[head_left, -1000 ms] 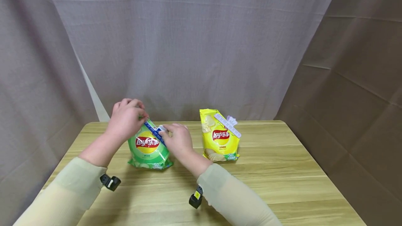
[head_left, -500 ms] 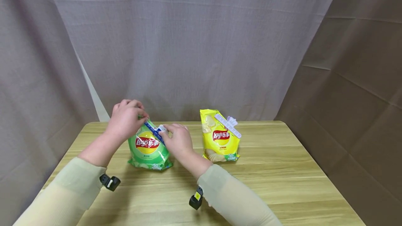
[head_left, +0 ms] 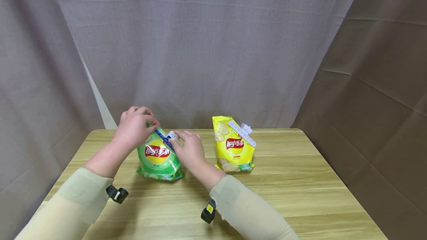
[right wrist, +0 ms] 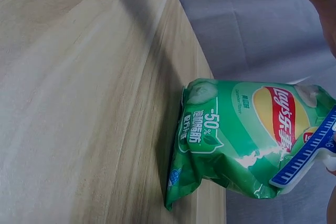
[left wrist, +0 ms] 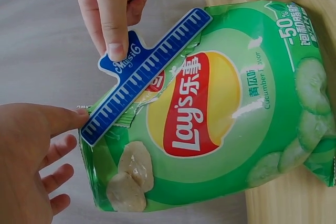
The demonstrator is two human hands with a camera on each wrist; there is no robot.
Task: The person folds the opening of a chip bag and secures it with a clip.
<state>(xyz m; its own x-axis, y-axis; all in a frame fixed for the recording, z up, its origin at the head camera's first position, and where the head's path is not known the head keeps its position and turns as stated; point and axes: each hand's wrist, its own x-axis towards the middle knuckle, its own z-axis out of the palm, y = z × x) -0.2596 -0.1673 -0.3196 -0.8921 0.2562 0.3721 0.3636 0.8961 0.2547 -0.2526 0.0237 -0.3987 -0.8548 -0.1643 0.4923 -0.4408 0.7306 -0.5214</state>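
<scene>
A green bag of potato chips (head_left: 156, 163) stands at the left of the table. Across its folded-down top lies a blue bag clip (left wrist: 149, 72) with a piano-key pattern, slanting down to the right in the head view. My right hand (head_left: 191, 149) pinches the clip's handle, the thumb lying on its front in the left wrist view. At the clip's other end, my left hand (head_left: 135, 129) pinches the bag's top corner; its remaining fingers hang loose beside the bag. The right wrist view shows the bag's bottom edge against the table, while most of the right hand is hidden.
To the right stands a yellow bag of chips (head_left: 233, 156), its folded top held by a pale lilac bag clip (head_left: 241, 133). The wooden table (head_left: 300, 195) ends at a grey curtain (head_left: 213, 55) behind, with a brown curtain (head_left: 373, 84) on the right.
The green bag and its blue clip have shifted very slightly to the right, and a little more of the clip's handle shows. Both hands keep their hold; the yellow bag stays put.
</scene>
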